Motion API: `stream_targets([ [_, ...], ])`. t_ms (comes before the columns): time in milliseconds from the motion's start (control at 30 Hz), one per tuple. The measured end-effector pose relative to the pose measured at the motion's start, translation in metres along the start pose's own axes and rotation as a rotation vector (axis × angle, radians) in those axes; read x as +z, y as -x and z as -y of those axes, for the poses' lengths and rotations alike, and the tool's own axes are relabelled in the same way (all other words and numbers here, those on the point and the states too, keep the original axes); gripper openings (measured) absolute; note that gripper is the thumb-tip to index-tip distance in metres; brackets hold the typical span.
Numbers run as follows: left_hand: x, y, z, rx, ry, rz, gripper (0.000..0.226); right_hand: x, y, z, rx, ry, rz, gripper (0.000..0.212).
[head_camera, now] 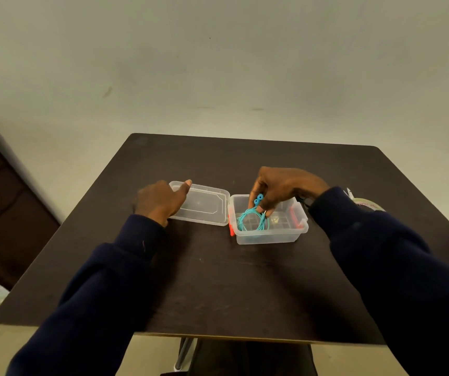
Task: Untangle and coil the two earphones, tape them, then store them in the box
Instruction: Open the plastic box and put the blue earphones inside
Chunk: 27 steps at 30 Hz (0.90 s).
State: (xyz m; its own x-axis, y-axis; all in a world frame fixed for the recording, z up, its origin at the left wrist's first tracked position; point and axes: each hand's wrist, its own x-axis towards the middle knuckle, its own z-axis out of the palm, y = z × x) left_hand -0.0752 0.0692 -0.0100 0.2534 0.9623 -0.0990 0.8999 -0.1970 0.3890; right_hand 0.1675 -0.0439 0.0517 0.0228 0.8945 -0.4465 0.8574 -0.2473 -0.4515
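Right hand [277,189] holds blue earphones [253,218] (coiled) in box [269,237].

On a dark table [217,280], the right hand [283,187] pinches a coiled blue earphone [253,217] inside the clear box [269,237]. The left hand [161,200] rests on the lid [204,206], just left of the box. A tape roll [367,204] lies far right.

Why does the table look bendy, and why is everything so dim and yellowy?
Head view: the wide-angle lens warps the table and stretches the sleeves at the bottom corners. The light is dim and warm, so the dark tabletop hides shadows. The left hand by the lid looks slightly soft. The teal earphones, pinched by the right hand over the box, look sharper.
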Motion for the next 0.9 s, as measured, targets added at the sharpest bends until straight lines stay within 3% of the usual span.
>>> stream_targets([
  [133, 0.005, 0.009, -0.002, 0.036, -0.251, -0.166, 0.087, 0.009, -0.003, 0.005, 0.011, 0.147, -0.072, 0.017],
  [200, 0.012, 0.022, -0.009, 0.189, -0.161, -0.253, 0.069, 0.015, -0.004, 0.007, 0.004, 0.189, -0.107, 0.017],
  [300, 0.028, 0.047, -0.027, 0.364, 0.229, -0.113, 0.046, 0.021, -0.004, 0.005, -0.006, 0.192, -0.149, 0.017],
  [467, 0.039, 0.066, -0.051, 0.288, 0.62, 0.175, 0.043, 0.02, -0.001, 0.002, -0.007, 0.188, -0.18, 0.019],
  [900, 0.035, 0.073, -0.056, 0.227, 0.737, 0.194, 0.043, 0.061, -0.002, 0.002, -0.027, 0.277, -0.437, 0.038],
])
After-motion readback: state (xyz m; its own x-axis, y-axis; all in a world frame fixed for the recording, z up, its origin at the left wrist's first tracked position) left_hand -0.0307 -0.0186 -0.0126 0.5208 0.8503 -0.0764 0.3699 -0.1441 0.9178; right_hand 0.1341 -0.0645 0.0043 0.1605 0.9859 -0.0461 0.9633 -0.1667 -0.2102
